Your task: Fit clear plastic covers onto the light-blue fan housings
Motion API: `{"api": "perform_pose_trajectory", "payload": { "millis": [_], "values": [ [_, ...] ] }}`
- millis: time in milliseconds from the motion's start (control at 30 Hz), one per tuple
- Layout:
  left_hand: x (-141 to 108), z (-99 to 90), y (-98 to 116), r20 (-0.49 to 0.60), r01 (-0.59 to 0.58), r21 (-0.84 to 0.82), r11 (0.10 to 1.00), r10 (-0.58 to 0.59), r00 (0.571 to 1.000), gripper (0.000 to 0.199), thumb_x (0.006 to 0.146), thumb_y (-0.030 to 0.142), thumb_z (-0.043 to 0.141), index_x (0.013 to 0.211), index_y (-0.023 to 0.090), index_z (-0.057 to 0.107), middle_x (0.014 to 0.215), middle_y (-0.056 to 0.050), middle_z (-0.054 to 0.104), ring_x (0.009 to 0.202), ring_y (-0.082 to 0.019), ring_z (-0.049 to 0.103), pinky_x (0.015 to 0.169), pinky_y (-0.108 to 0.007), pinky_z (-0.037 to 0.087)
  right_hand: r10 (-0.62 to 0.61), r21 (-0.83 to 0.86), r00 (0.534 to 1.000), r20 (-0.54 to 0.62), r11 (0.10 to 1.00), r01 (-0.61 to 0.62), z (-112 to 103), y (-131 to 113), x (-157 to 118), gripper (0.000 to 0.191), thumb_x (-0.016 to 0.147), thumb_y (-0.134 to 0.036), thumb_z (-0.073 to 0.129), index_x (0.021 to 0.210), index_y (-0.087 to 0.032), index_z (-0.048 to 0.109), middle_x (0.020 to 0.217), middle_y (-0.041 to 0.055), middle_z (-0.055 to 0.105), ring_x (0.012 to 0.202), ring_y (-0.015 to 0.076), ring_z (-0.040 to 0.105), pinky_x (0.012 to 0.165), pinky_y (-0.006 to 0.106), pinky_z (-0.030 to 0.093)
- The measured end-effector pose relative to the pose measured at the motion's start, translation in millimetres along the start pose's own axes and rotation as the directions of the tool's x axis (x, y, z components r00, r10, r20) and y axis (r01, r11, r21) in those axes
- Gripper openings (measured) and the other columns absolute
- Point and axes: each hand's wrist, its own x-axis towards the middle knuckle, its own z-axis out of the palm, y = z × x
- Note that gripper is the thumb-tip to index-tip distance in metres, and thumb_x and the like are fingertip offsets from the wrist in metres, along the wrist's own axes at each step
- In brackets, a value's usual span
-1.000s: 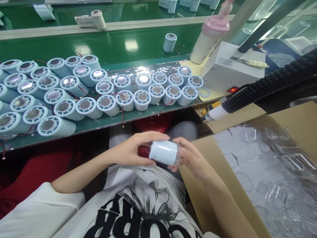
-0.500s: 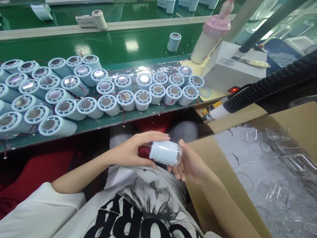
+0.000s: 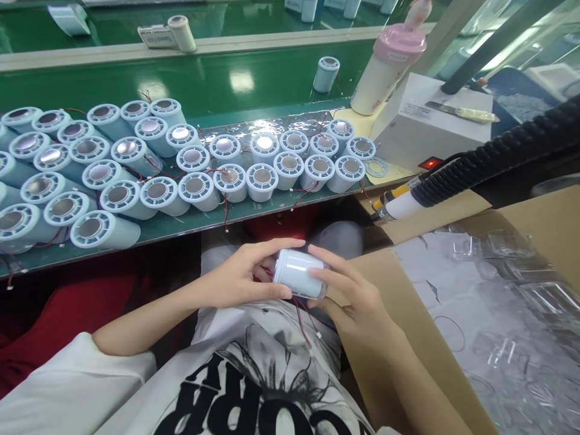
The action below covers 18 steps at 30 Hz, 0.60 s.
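Above my lap, a light blue cylinder lies on its side between both hands, with a clear cover around its right end. My left hand grips its left end, fingers above and thumb below. My right hand wraps round the covered right end, fingertips on the blue side. Thin dark red wires with a small white connector hang below the cylinder. Many similar blue cylinders with round metal discs on top stand in rows on the green bench ahead.
At the right, a cardboard box holds clear plastic parts. A black ribbed hose crosses above it. Beside a grey-white device stands a pink-lidded bottle. One cylinder stands alone on the green surface.
My right hand has moved up and over the clear cover, its fingers now across the cylinder. The wires now hang below it. The lone cylinder on the green surface has shifted slightly right.
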Motion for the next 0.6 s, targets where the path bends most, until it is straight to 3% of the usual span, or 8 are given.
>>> {"api": "perform_pose_trajectory", "payload": {
  "millis": [67, 133, 233, 333, 433, 600],
  "values": [
    [1.0, -2.1, -0.7, 0.008, -0.072, 0.054, 0.996, 0.071, 0.997, 0.072, 0.075, 0.029, 0.076, 0.140, 0.027, 0.046, 0.133, -0.010, 0.056, 0.110, -0.025, 0.062, 0.091, -0.034, 0.054, 0.132, 0.153, 0.991, 0.008, 0.979, -0.131, 0.5, -0.9, -0.9, 0.053, 0.085, -0.018, 0.067, 0.132, -0.036, 0.051, 0.141, 0.0048, 0.053, 0.127, 0.0223, 0.052, 0.102, 0.038, 0.048],
    [1.4, -3.4, -1.3, 0.029, -0.134, 0.067, 0.989, 0.132, 0.991, 0.072, 0.074, 0.025, 0.077, 0.140, 0.028, 0.047, 0.141, -0.010, 0.050, 0.123, -0.027, 0.055, 0.100, -0.035, 0.050, 0.294, 0.352, 0.955, 0.028, 0.892, -0.285, 2.4, -2.0, -1.2, 0.051, 0.086, -0.025, 0.067, 0.133, -0.036, 0.051, 0.136, 0.0034, 0.058, 0.114, 0.0203, 0.062, 0.091, 0.032, 0.056],
    [0.9, -3.3, -2.5, 0.061, -0.100, -0.010, 0.995, 0.100, 0.993, 0.069, 0.079, 0.022, 0.072, 0.141, 0.029, 0.044, 0.144, -0.010, 0.048, 0.127, -0.025, 0.053, 0.104, -0.036, 0.047, 0.450, 0.433, 0.892, 0.046, 0.796, -0.424, 4.3, -4.5, -0.9, 0.044, 0.082, -0.028, 0.071, 0.124, -0.034, 0.060, 0.125, 0.0019, 0.065, 0.097, 0.0191, 0.068, 0.081, 0.031, 0.059],
    [0.9, -1.9, -5.2, 0.108, 0.005, -0.105, 0.994, 0.007, 0.994, 0.073, 0.079, 0.021, 0.072, 0.144, 0.026, 0.040, 0.137, -0.011, 0.055, 0.120, -0.024, 0.059, 0.101, -0.038, 0.050, 0.524, 0.375, 0.851, 0.045, 0.780, -0.500, 3.4, -6.5, -0.1, 0.044, 0.074, -0.029, 0.079, 0.116, -0.031, 0.068, 0.120, 0.0022, 0.067, 0.099, 0.0223, 0.066, 0.084, 0.034, 0.057],
    [2.2, -0.8, -8.1, 0.136, 0.062, -0.189, 0.980, -0.036, 0.990, 0.077, 0.077, 0.020, 0.074, 0.145, 0.025, 0.038, 0.129, -0.011, 0.061, 0.117, -0.025, 0.061, 0.099, -0.040, 0.051, 0.570, 0.420, 0.816, 0.095, 0.720, -0.552, 1.5, -6.4, 0.9, 0.048, 0.070, -0.033, 0.081, 0.116, -0.030, 0.069, 0.110, 0.0025, 0.071, 0.093, 0.0219, 0.066, 0.083, 0.034, 0.056],
    [4.1, -2.7, -7.3, 0.129, -0.005, -0.169, 0.986, 0.027, 0.991, 0.072, 0.075, 0.017, 0.075, 0.140, 0.025, 0.046, 0.137, -0.012, 0.056, 0.120, -0.026, 0.059, 0.101, -0.039, 0.050, 0.623, 0.590, 0.763, 0.172, 0.555, -0.586, -0.2, -7.5, 3.5, 0.056, 0.068, -0.042, 0.082, 0.119, -0.028, 0.066, 0.099, 0.0036, 0.073, 0.080, 0.0200, 0.068, 0.074, 0.033, 0.058]
  ]
}}
